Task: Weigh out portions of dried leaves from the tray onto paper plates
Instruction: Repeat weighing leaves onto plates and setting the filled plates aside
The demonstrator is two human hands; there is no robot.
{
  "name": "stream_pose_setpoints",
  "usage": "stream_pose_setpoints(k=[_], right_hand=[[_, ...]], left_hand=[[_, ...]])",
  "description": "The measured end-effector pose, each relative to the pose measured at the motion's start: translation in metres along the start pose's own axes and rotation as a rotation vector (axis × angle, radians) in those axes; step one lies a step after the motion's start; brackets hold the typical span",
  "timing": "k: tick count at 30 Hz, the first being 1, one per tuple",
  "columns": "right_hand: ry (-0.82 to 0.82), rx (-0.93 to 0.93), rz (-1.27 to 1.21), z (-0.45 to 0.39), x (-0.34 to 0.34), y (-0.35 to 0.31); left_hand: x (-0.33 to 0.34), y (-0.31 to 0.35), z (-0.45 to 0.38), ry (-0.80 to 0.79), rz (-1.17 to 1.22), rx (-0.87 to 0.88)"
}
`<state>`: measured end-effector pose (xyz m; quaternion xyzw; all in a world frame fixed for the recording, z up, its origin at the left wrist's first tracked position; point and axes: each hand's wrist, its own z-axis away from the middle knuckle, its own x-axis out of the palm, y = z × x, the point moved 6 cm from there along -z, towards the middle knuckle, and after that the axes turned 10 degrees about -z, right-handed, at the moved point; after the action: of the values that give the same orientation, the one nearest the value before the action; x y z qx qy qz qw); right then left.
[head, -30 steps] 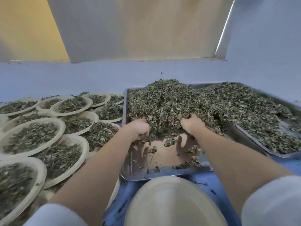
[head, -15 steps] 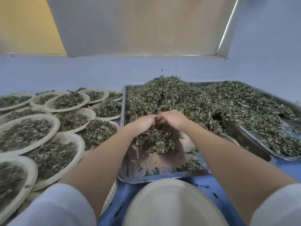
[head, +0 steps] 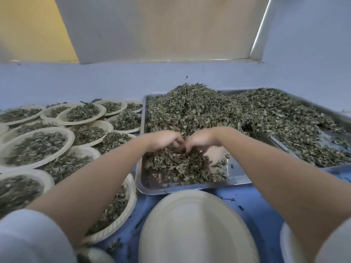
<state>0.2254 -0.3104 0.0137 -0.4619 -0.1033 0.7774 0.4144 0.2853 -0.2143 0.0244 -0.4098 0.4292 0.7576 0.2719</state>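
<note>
A metal tray (head: 190,188) in front of me holds a tall heap of dried leaves (head: 190,109). My left hand (head: 163,139) and my right hand (head: 203,138) are pressed together over the tray's near part, cupped around a clump of dried leaves (head: 180,164) that spills down beneath them. An empty paper plate (head: 193,228) lies right below the tray's front rim, close to me.
Several paper plates filled with leaves (head: 36,147) crowd the left side, one (head: 114,215) under my left forearm. A second metal tray of leaves (head: 296,130) sits at the right, overlapping the first. Another plate's rim (head: 284,242) shows at lower right. A blue wall stands behind.
My hands, first apart in the heap, came together and drew a clump of leaves toward the tray's near end, where more leaves now lie.
</note>
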Motion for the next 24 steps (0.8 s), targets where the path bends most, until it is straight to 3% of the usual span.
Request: stream_pose_setpoints(k=[3, 6, 9, 12, 17, 21, 24], right_hand=[[-0.043, 0.050, 0.008, 0.027, -0.004, 0.004], [-0.110, 0.225, 0.089, 0.041, 0.012, 0.017], [-0.039, 0.126, 0.007, 0.034, 0.037, 0.006], [0.093, -0.072, -0.175, 0.027, 0.048, -0.011], [0.314, -0.221, -0.391, 0.044, 0.027, -0.021], [0.330, -0.288, -0.445, 0.072, 0.011, -0.038], [0.314, -0.312, -0.469, 0.091, 0.005, -0.050]], left_hand=[[-0.011, -0.010, 0.010, -0.020, -0.219, -0.065], [0.008, -0.018, 0.021, -0.263, -0.277, -0.178], [0.031, -0.009, 0.026, -0.324, -0.214, -0.208], [0.031, 0.005, 0.022, -0.098, -0.083, -0.126], [0.011, 0.019, 0.040, 0.232, -0.005, -0.081], [-0.009, 0.025, 0.063, 0.315, 0.266, -0.118], [-0.023, 0.034, 0.082, 0.416, 0.127, -0.131]])
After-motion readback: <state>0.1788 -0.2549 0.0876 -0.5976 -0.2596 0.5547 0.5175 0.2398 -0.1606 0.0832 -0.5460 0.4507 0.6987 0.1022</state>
